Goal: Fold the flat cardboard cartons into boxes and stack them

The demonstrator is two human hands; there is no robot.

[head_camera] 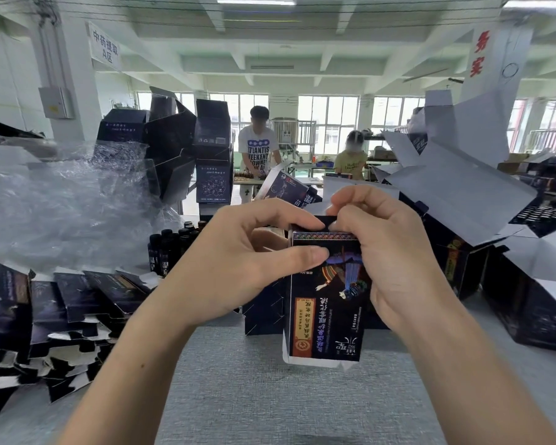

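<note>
Here, carton [326,303] upright, top pinched between both hands' grip.

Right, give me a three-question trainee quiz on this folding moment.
1. True or false: the left hand and right hand both grip the printed carton at its upper end.
2. The pile of flat cartons lies: A) on the person's left, B) on the person's right, C) on top of the printed carton.
3. Fill in: beyond the left hand, beside the plastic wrap, stand dark ____.
Key: 1 true; 2 A; 3 bottles.
</note>
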